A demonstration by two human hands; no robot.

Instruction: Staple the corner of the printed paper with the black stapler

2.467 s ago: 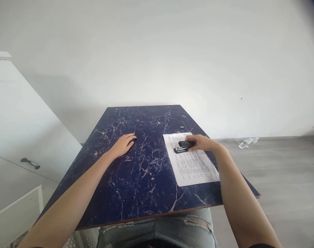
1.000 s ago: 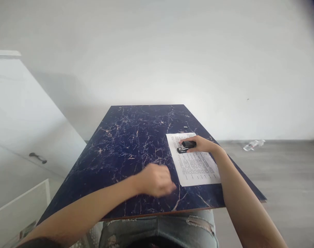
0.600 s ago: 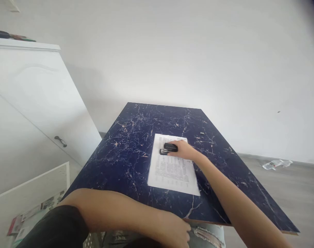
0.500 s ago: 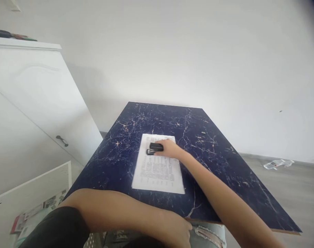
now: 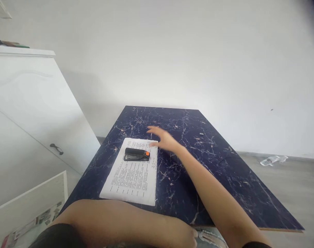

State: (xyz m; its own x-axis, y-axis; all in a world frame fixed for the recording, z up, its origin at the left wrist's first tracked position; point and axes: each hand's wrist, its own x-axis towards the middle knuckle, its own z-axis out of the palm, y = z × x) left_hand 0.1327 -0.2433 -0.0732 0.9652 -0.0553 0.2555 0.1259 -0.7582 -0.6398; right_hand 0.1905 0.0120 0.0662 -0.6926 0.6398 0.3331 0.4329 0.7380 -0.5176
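Observation:
A black stapler [image 5: 137,154] with an orange patch at its right end lies on its side on a sheaf of printed paper [image 5: 129,179]. The paper rests on the left part of a dark blue marbled table [image 5: 182,196]. My right hand [image 5: 165,138] is open, fingers spread, just above the paper's upper right corner; it holds nothing and is apart from the stapler. My left forearm lies across the table's near edge. At the bottom, my left hand [image 5: 189,237] is near my lap, its fingers mostly hidden.
A small grey piece [image 5: 201,134] lies on the table's far right. To the left stands a white cabinet [image 5: 30,96] with a dark handle. Clear plastic packaging [image 5: 272,160] is on the floor at right. A white wall is behind the table.
My right hand has let go of the stapler and opened, moving slightly up. The paper, with the stapler on it, has shifted left and toward me. My left arm stays about the same.

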